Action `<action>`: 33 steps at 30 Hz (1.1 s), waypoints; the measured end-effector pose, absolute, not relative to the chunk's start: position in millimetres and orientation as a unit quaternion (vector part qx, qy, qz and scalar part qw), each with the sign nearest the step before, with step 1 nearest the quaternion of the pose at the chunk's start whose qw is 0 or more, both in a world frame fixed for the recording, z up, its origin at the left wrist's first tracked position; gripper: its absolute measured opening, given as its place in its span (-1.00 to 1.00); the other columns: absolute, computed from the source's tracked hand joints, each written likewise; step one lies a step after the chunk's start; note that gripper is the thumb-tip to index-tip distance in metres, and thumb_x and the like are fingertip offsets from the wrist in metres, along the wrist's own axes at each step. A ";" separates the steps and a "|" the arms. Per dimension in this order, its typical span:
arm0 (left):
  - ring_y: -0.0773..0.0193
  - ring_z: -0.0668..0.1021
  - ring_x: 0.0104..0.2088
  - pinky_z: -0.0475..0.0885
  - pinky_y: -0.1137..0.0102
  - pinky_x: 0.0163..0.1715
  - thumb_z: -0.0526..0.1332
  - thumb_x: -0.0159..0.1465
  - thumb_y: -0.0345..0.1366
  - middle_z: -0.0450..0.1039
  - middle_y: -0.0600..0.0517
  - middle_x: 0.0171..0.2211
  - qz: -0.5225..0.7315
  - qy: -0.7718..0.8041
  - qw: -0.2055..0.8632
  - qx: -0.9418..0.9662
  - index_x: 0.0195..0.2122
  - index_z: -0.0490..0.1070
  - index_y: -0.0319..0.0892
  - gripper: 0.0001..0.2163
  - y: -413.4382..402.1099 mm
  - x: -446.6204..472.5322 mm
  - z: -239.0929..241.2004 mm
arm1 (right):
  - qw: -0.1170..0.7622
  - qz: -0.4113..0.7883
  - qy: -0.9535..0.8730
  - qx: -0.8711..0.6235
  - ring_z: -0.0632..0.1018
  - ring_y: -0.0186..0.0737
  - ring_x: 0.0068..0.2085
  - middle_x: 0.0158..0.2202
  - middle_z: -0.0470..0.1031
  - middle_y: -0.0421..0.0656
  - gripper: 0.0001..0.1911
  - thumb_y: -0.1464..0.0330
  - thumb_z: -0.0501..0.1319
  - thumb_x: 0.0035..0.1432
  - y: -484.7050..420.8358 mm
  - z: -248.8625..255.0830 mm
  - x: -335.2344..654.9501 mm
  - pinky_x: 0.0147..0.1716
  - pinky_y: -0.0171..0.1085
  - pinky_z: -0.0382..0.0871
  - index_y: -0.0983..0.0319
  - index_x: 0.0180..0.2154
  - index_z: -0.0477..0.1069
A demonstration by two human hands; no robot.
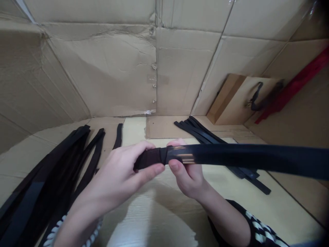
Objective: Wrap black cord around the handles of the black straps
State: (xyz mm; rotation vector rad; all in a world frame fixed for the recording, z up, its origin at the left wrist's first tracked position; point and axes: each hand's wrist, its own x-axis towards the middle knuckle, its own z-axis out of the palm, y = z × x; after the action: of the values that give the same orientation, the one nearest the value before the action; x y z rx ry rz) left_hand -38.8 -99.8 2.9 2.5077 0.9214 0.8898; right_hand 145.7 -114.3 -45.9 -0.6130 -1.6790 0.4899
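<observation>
A long, glossy black strap [239, 156], belt-like, stretches from my hands to the right edge of the head view. My left hand [125, 171] grips its dull, stitched-looking dark end, thumb along the near edge. Just right of that, my right hand [189, 175] pinches the strap with the thumb in front and fingers behind. Between the two thumbs, a narrow dark band or fold [163, 156] crosses the strap; which of these it is I cannot tell. Both hands hold it above the pale table surface [154, 212].
A large pile of black straps [51, 178] lies on the left, with a single strap end [118, 135] beside it. More black straps [203, 132] lie behind my right hand. Cardboard walls [115, 68] surround the table. A brown paper bag [239, 99] and a red strip [295, 85] are at the right.
</observation>
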 end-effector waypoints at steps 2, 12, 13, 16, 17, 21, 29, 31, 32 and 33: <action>0.46 0.49 -0.56 0.32 0.56 -0.60 0.19 0.35 -0.16 0.46 0.22 -0.52 0.341 0.299 0.149 0.879 -0.25 0.41 -0.09 -0.87 -98.7 -39.8 4.2 | 0.617 0.234 -0.708 -0.254 0.42 -0.34 -0.30 -0.34 0.36 -0.24 -0.92 0.28 0.16 0.31 -111.3 -48.5 144.0 -0.25 -0.31 0.32 0.13 -0.21 0.36; 0.27 0.44 -0.57 0.20 0.32 -0.54 0.38 0.12 -0.47 0.51 0.08 -0.53 0.484 0.250 -0.328 0.771 -0.42 0.34 -0.15 -0.80 -94.7 -24.6 -16.5 | 0.652 0.350 -0.607 -0.290 0.13 -0.40 -0.52 -0.53 0.10 -0.29 -0.61 0.12 0.06 0.34 -101.4 -61.3 131.8 -0.54 -0.34 0.05 0.21 -0.46 0.23; 0.26 0.45 -0.56 0.20 0.32 -0.54 0.38 0.10 -0.49 0.52 0.07 -0.51 0.484 0.252 -0.333 0.769 -0.43 0.33 -0.15 -0.79 -93.4 -24.4 -17.4 | 0.655 0.351 -0.599 -0.297 0.12 -0.40 -0.52 -0.53 0.08 -0.29 -0.61 0.12 0.04 0.35 -101.5 -60.7 132.0 -0.54 -0.34 0.04 0.20 -0.46 0.21; 0.18 0.53 -0.48 0.29 0.31 -0.50 0.36 0.18 -0.31 0.55 0.01 -0.45 0.459 0.307 -0.244 0.797 -0.39 0.36 -0.17 -0.83 -88.5 -27.9 -16.2 | 0.651 0.351 -0.598 -0.311 0.17 -0.40 -0.48 -0.51 0.11 -0.28 -0.63 0.16 0.02 0.38 -104.2 -56.2 133.3 -0.50 -0.34 0.08 0.20 -0.45 0.22; 0.17 0.55 -0.45 0.33 0.31 -0.48 0.34 0.21 -0.19 0.56 0.01 -0.42 0.436 0.328 -0.190 0.816 -0.33 0.38 -0.18 -0.80 -86.8 -30.2 -14.5 | 0.647 0.348 -0.603 -0.312 0.22 -0.39 -0.45 -0.48 0.17 -0.27 -0.66 0.16 0.03 0.37 -105.4 -54.6 134.0 -0.47 -0.33 0.12 0.20 -0.42 0.26; 0.37 0.52 -0.55 0.35 0.46 -0.56 0.16 0.36 -0.07 0.52 0.15 -0.48 0.306 0.306 0.052 0.900 -0.23 0.42 -0.13 -0.76 -82.9 -39.0 -7.3 | 0.638 0.337 -0.619 -0.310 0.32 -0.35 -0.39 -0.45 0.30 -0.24 -0.66 0.10 0.10 0.32 -106.9 -54.1 139.0 -0.37 -0.28 0.17 0.19 -0.40 0.35; 0.28 0.44 -0.60 0.28 0.28 -0.49 0.32 0.23 -0.35 0.50 0.10 -0.55 0.382 0.297 -0.321 0.814 -0.41 0.42 -0.19 -0.89 -84.7 -29.4 -19.6 | 0.652 0.398 -0.542 -0.350 0.15 -0.45 -0.53 -0.50 0.20 -0.31 -0.70 0.06 0.18 0.25 -90.9 -57.5 139.7 -0.55 -0.35 -0.01 0.16 -0.27 0.38; 0.24 0.49 -0.55 0.28 0.27 -0.47 0.33 0.19 -0.42 0.57 0.07 -0.46 0.391 0.295 -0.342 0.802 -0.40 0.41 -0.18 -0.90 -83.3 -27.8 -21.5 | 0.653 0.428 -0.521 -0.346 0.14 -0.47 -0.56 -0.51 0.19 -0.33 -0.69 0.05 0.18 0.24 -91.6 -53.1 137.2 -0.59 -0.37 -0.04 0.16 -0.29 0.34; 0.21 0.51 -0.51 0.30 0.27 -0.46 0.33 0.20 -0.42 0.58 0.06 -0.42 0.396 0.301 -0.321 0.806 -0.39 0.41 -0.18 -0.91 -82.4 -27.8 -21.5 | 0.653 0.442 -0.511 -0.342 0.13 -0.48 -0.57 -0.53 0.17 -0.34 -0.70 0.06 0.19 0.23 -92.9 -50.6 136.4 -0.60 -0.39 -0.05 0.16 -0.29 0.32; 0.20 0.53 -0.47 0.32 0.29 -0.46 0.33 0.21 -0.38 0.58 0.04 -0.40 0.397 0.314 -0.275 0.817 -0.37 0.42 -0.18 -0.91 -81.4 -28.4 -20.8 | 0.653 0.455 -0.503 -0.337 0.13 -0.48 -0.59 -0.55 0.14 -0.36 -0.71 0.08 0.21 0.23 -94.5 -48.3 136.0 -0.61 -0.40 -0.05 0.16 -0.29 0.31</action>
State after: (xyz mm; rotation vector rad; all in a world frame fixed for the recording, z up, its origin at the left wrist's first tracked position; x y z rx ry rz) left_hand -28.4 -81.4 -20.8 3.1446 1.2078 1.5288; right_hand 136.0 -94.5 -48.3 -0.7644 -1.1410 1.0333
